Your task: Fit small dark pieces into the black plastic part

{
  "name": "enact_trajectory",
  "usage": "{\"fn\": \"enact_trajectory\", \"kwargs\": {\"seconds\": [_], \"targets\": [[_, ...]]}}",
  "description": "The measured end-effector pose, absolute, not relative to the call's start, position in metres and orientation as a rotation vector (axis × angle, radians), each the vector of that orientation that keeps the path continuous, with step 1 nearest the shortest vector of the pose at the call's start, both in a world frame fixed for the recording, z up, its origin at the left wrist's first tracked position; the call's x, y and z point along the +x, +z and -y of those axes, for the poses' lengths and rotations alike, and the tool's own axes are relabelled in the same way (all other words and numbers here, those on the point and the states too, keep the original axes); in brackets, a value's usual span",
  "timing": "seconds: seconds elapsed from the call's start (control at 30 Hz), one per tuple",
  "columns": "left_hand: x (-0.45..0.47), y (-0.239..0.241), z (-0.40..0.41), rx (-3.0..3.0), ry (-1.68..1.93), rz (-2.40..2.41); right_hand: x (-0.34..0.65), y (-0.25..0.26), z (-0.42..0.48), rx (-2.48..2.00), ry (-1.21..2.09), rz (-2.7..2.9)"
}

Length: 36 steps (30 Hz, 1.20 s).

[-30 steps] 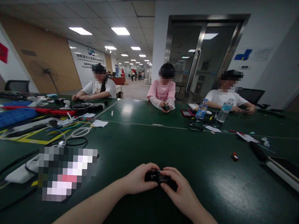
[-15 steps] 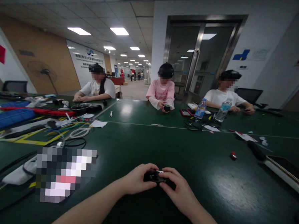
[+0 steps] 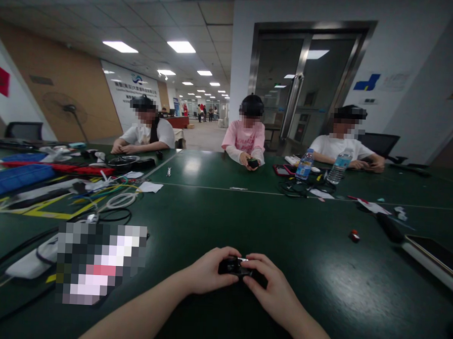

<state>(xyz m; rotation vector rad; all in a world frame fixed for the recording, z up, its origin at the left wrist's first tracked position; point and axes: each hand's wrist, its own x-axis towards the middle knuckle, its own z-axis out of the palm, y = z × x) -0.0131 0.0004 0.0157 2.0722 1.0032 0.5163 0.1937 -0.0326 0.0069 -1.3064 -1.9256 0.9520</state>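
Observation:
A small black device [image 3: 233,266] with a glint of metal on top rests between both my hands, low over the dark green table [image 3: 216,214]. My left hand [image 3: 208,269] grips its left side with curled fingers. My right hand [image 3: 271,288] covers its right side, fingertips pressed on the top. Most of the device is hidden under my fingers.
Cables, a white coil [image 3: 121,200] and blue trays [image 3: 15,176] crowd the left. A small red piece [image 3: 354,236] and a dark flat panel [image 3: 434,256] lie at right. Three people sit across; the middle one holds a black device [image 3: 252,163]. Water bottles [image 3: 304,164] stand near them.
My hands and the device have barely shifted. The fingers have adjusted slightly on top, showing a small metal glint.

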Motion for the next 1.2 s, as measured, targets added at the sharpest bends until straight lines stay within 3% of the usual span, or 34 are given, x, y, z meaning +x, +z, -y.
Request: {"fn": "enact_trajectory", "kwargs": {"seconds": [1.2], "targets": [[-0.0133,0.0132,-0.0039,1.859,0.572,-0.825,0.1917,0.0086,0.033,-1.214,0.925,1.911]]}}
